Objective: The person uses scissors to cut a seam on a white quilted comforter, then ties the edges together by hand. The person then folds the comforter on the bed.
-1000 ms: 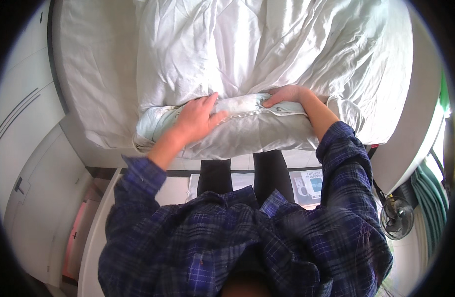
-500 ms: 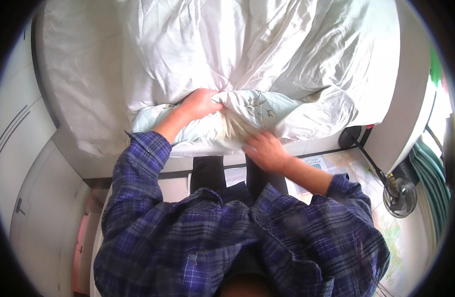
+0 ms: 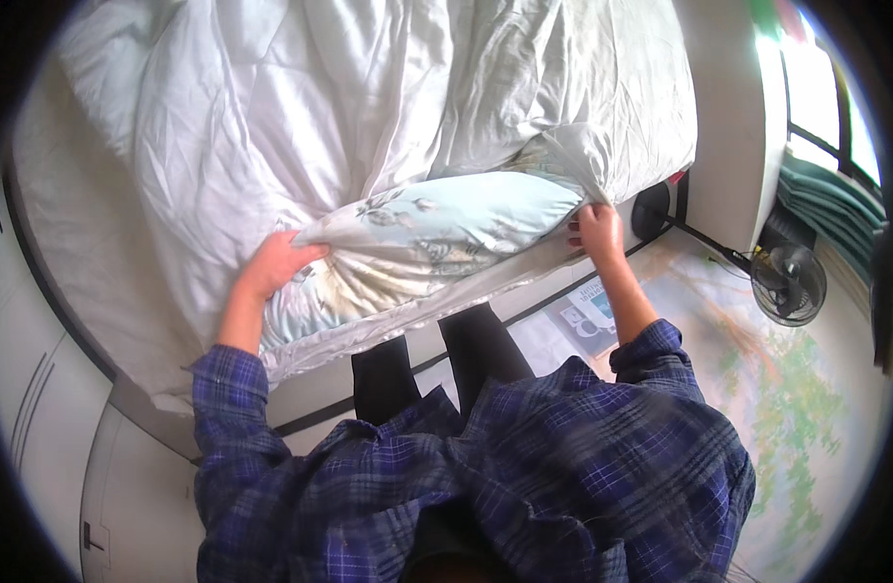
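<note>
A rumpled white duvet cover (image 3: 301,97) spreads over the bed. At its near edge a pale blue cloth with grey floral print (image 3: 485,209), perhaps a quilt or the cover's lining, shows in a long bulging strip. My left hand (image 3: 276,264) is closed on the bedding at the left end of this strip, thumb on top. At the right end, my right hand (image 3: 599,231) pinches the white cover's edge, its fingertips partly hidden by the fabric. Between my hands the patterned cloth is stretched and creased.
A black standing fan (image 3: 789,282) is on the right, near green curtains (image 3: 825,209) and a window (image 3: 818,92). White cabinets (image 3: 29,389) line the left side. My legs touch or nearly touch the bed's front edge. Printed sheets (image 3: 587,321) lie on the patterned floor.
My right hand has moved right and up to the cover's edge, and my left hand has shifted left. More patterned cloth shows between them. My view has turned toward the right.
</note>
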Tool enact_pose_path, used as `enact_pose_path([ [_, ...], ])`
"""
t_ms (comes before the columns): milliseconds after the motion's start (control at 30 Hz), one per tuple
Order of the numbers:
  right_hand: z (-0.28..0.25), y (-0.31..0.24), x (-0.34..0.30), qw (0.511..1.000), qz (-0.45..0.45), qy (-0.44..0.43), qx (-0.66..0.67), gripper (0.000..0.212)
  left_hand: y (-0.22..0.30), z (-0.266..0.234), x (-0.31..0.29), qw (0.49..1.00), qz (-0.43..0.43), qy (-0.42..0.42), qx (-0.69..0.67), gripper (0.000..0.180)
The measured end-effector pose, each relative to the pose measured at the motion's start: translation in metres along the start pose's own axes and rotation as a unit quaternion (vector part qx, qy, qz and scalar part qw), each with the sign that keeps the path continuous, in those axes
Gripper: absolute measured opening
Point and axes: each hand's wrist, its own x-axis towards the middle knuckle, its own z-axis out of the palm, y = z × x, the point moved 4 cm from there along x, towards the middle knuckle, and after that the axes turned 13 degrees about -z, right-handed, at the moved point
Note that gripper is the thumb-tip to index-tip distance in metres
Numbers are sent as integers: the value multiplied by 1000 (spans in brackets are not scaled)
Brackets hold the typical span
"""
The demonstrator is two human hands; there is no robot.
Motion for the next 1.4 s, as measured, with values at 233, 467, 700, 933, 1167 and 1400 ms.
enact_pose_path([
  [233, -48, 127, 79, 986, 152, -66, -9, 46, -13, 0, 7, 998, -27, -38, -47, 37],
  [467, 5, 130, 14, 950, 128, -236, -159, 30, -5, -4, 10, 1000, -3, -25, 17, 43],
  [700, 75, -221, -113, 803, -541, -200, -149, 79, -15, -14, 13, 990, -37, 79, 114, 60],
  [933, 240, -228, -96, 714, -582, -196, -336, 120, -43, 39, -111, 787, 76, 583, 186, 42],
  [1167, 236, -228, -92, 744, -558, -259, -261, 82, -133, 79, -170, 740, -106, 657, 98, 74],
  [1400, 203, -239, -78, 767, -494, -367, -182, 38, -268, 41, -141, 661, -125, 666, -323, 44],
])
